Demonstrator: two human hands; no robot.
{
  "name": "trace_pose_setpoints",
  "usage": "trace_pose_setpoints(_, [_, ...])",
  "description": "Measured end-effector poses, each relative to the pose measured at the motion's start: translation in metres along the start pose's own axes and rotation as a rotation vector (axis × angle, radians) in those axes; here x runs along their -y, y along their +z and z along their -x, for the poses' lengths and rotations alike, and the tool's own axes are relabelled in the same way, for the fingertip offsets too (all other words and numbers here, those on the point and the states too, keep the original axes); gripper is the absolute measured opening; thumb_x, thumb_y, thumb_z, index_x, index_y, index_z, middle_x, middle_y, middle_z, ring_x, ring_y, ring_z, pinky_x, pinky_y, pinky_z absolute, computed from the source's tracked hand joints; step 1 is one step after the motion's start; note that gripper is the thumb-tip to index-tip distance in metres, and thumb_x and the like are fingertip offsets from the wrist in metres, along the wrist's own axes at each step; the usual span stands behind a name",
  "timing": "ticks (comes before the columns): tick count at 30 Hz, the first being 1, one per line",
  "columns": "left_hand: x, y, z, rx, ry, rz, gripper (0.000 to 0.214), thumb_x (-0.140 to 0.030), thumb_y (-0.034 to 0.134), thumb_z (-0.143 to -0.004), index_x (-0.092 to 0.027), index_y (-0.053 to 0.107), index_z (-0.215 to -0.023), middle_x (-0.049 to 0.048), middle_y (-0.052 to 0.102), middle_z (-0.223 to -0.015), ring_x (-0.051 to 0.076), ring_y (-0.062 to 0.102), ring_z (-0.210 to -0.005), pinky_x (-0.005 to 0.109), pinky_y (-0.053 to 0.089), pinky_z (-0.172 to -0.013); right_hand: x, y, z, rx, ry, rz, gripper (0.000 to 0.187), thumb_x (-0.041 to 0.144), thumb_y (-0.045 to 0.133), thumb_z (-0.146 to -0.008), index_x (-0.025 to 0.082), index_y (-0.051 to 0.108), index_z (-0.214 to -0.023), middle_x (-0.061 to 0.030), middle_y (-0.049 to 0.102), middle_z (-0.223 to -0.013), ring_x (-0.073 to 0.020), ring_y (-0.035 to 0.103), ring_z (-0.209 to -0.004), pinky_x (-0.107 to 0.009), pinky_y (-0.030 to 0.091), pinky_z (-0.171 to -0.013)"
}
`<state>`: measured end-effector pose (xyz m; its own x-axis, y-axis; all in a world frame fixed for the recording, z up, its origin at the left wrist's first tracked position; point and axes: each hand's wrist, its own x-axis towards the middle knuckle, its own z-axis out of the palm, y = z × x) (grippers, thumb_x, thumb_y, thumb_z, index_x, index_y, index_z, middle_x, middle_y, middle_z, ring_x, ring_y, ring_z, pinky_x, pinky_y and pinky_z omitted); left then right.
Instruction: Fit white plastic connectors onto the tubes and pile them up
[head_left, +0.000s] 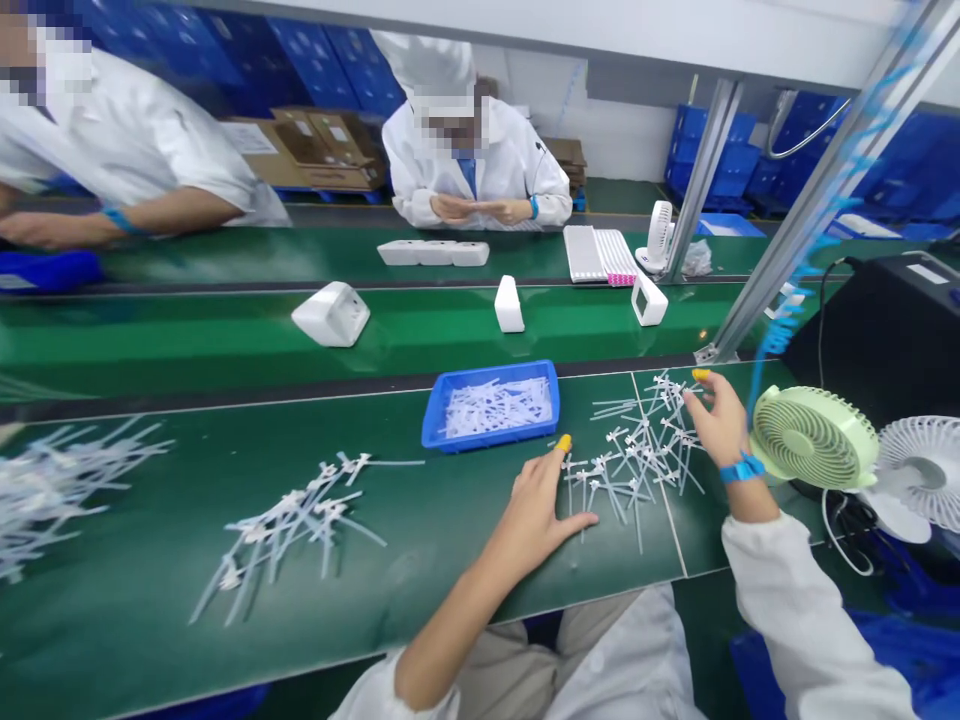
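Note:
My left hand [536, 500] rests by the left edge of a loose pile of thin translucent tubes with small white fittings [637, 455]. Its thumb and fingers are spread, with a yellow cover on one fingertip and nothing held. At the pile's right edge is my right hand [720, 420], thumb and index finger apart, also with a yellow fingertip cover. A blue band circles that wrist. I see nothing in its grasp, though some fingers are hidden. Beyond my left hand sits a blue tray [491, 437] of short translucent pieces.
More tubes with fittings [300, 510] lie left of centre, and a bigger heap [52, 490] at far left. A green fan [814, 435] and a white fan [919, 470] stand at right. White housings [334, 315] sit on the green conveyor [427, 325]. Two people work across it.

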<state>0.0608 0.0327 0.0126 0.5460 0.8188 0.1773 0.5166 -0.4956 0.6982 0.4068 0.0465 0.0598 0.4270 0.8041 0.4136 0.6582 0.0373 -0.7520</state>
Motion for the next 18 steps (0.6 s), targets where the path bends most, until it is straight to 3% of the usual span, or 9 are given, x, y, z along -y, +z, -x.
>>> trace_pose_setpoints(4, [-0.013,0.01,-0.008,0.068,0.035,0.042,0.1,-0.039,0.092,-0.088,-0.032,0.032,-0.168,0.0123,0.053,-0.16,0.037,0.049,-0.144,0.057,0.047,-0.122,-0.024,0.032,-0.042,0.09,-0.042,0.228,0.051,0.05,0.077,-0.086,0.018,0.072,-0.126,-0.0198,0.073,-0.13,-0.041,0.063,-0.129,-0.06,0.047,-0.113])
trace_pose_setpoints(9, [-0.017,0.016,-0.009,0.097,0.057,0.094,0.083,-0.037,0.087,-0.093,-0.032,0.041,-0.163,0.0109,0.058,-0.152,0.033,0.056,-0.138,0.053,0.054,-0.117,-0.038,0.053,-0.062,0.264,-0.157,0.267,0.027,0.039,0.076,-0.087,0.021,0.079,-0.108,-0.0138,0.08,-0.12,-0.0365,0.07,-0.121,-0.052,0.05,-0.112])
trace_pose_setpoints(13, [-0.012,0.01,-0.014,0.166,0.042,0.159,0.077,-0.041,0.081,-0.098,-0.033,0.04,-0.163,0.0106,0.057,-0.152,0.03,0.063,-0.13,0.04,0.065,-0.097,-0.042,0.049,-0.06,0.329,-0.154,0.256,0.02,0.034,0.065,-0.095,0.024,0.082,-0.097,-0.008,0.084,-0.102,-0.0303,0.077,-0.098,-0.041,0.057,-0.091])
trace_pose_setpoints(15, [-0.011,0.004,-0.02,0.185,0.088,0.147,0.078,-0.042,0.081,-0.099,-0.034,0.039,-0.164,0.0112,0.053,-0.157,0.03,0.061,-0.135,0.043,0.063,-0.104,-0.043,0.041,-0.053,0.335,-0.132,0.264,0.023,0.037,0.063,-0.097,0.025,0.083,-0.095,-0.0068,0.084,-0.097,-0.0288,0.077,-0.09,-0.037,0.056,-0.082])
trace_pose_setpoints(18, [-0.011,-0.001,-0.035,0.196,0.202,0.074,0.089,-0.048,0.086,-0.093,-0.032,0.037,-0.166,0.0147,0.044,-0.165,0.037,0.048,-0.15,0.057,0.047,-0.124,-0.039,0.025,-0.037,0.324,-0.083,0.284,0.026,0.042,0.063,-0.098,0.026,0.084,-0.096,-0.006,0.084,-0.095,-0.0279,0.077,-0.086,-0.035,0.053,-0.076])
